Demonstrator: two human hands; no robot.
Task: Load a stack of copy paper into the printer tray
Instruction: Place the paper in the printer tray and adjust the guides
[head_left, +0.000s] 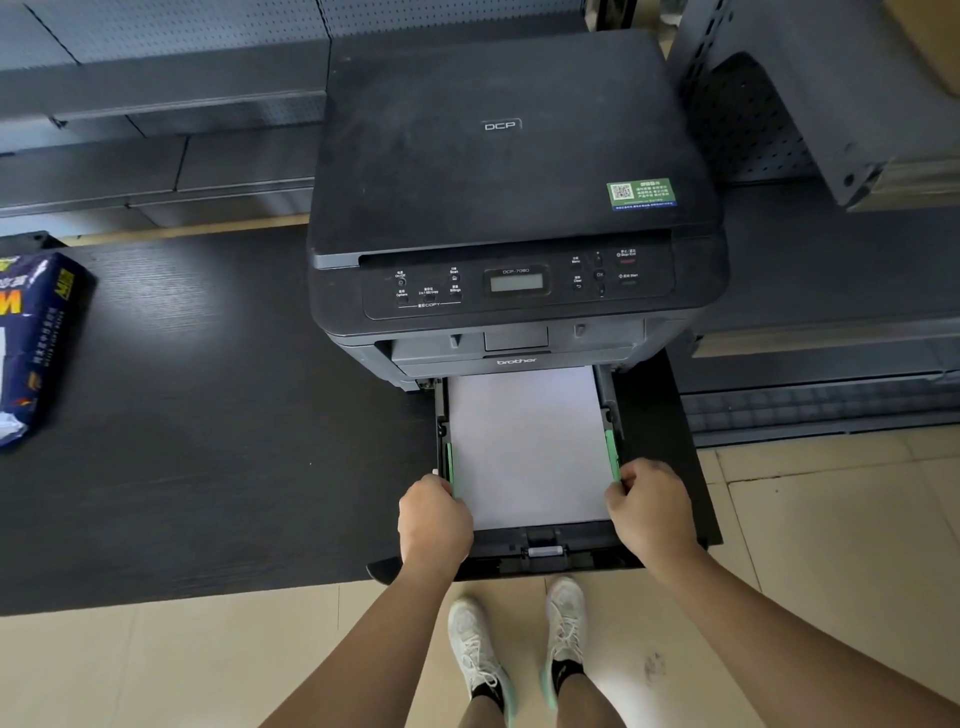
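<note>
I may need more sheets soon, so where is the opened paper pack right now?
In the head view, the paper pack lies at the far left edge on the black table, well left of the printer.

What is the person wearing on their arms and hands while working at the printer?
Nothing at all. The left hand and right hand are bare, with no gloves, rings or watch visible, and both forearms are uncovered as far as the picture shows, with no sleeve in sight.

Black printer (514, 171) with green sticker (641, 194), white paper (527, 447) between green guides (613, 454), blue-yellow ream wrapper (36, 338).
</note>
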